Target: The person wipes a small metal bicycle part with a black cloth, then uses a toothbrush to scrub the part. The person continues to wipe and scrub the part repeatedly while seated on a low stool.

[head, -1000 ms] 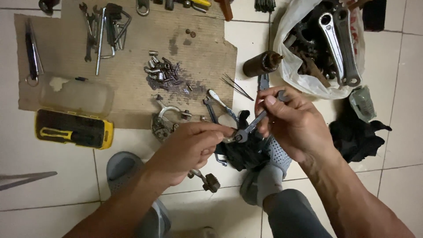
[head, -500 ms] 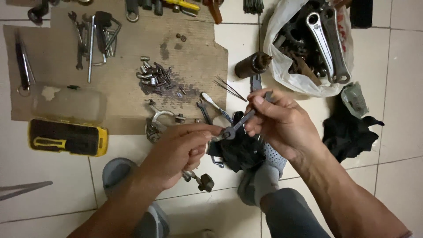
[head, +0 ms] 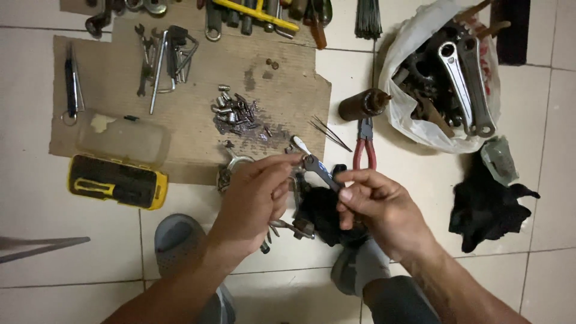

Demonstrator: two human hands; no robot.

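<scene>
My left hand and my right hand meet over a small dark metal part, a short arm-shaped piece. Fingertips of both hands pinch it, the left at its upper end, the right at its lower end. Under the hands lie a black rag and more metal parts on the tiled floor. A pair of red-handled pliers lies just beyond my right hand, with thin needle-like rods beside it.
A cardboard sheet carries a pile of small screws and bolts, wrenches and a yellow-black tool case. A white bag with crank arms, a brown bottle and another black rag lie right.
The view has shifted, so everything sits lower in frame. My hands stay together on the metal part; my right hand has dropped from above the part to below it.
</scene>
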